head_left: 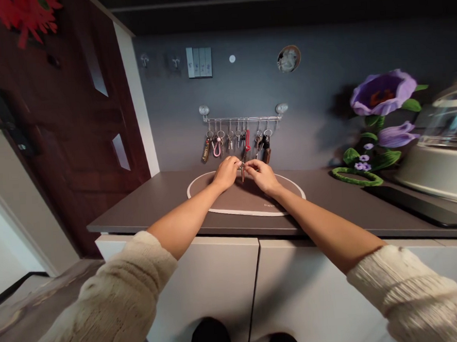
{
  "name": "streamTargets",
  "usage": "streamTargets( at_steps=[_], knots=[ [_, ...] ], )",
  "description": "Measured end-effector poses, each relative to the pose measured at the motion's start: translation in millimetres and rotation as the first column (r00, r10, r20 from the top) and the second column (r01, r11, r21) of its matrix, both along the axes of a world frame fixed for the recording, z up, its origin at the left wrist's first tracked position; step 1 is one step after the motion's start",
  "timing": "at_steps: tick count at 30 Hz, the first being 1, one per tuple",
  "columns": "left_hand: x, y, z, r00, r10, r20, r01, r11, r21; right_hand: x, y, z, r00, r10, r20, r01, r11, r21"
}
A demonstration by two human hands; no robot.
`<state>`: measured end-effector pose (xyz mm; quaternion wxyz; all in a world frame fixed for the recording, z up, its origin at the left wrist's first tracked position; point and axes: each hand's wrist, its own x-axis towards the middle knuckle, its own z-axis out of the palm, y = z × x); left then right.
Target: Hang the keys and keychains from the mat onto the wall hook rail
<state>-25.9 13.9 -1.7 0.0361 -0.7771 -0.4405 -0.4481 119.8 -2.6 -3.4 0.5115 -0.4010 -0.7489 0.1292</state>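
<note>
My left hand (227,172) and my right hand (261,174) meet above the oval brown mat (230,202). Both are closed, fingertips pinching a small key ring (242,165) between them. A coppery, key-like piece (243,176) hangs down from it; its details are too small to make out. Just behind my hands, a clear hook rail (242,119) on the wall carries several bunches of keys. Among them are a pink loop strap (217,149), a red strap (247,140) and a dark key fob (266,142).
The mat lies on a dark countertop (137,200) above white cabinet doors (204,275). To the right stand a purple artificial flower (384,94), a black flat panel (420,205) and a domed cream appliance (440,163). A dark red door (82,123) is at left.
</note>
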Motion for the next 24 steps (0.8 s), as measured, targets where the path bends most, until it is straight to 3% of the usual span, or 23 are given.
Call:
streamTargets(
  at_steps=[8,18,24],
  knots=[
    [2,-1,0.7,1.000,-0.007,0.018,0.007,1.000,0.013,-1,-7,3.7,0.999,-0.030,-0.026,0.030,0.999,0.013],
    [5,-4,-1.0,0.999,-0.037,0.040,0.035,0.998,0.052,6,5,-0.8,0.999,-0.025,-0.033,0.028,0.996,0.081],
    [8,-9,-1.8,0.998,-0.001,0.055,-0.001,0.999,0.035,11,6,0.7,0.991,-0.121,-0.055,0.126,0.987,0.100]
  ],
)
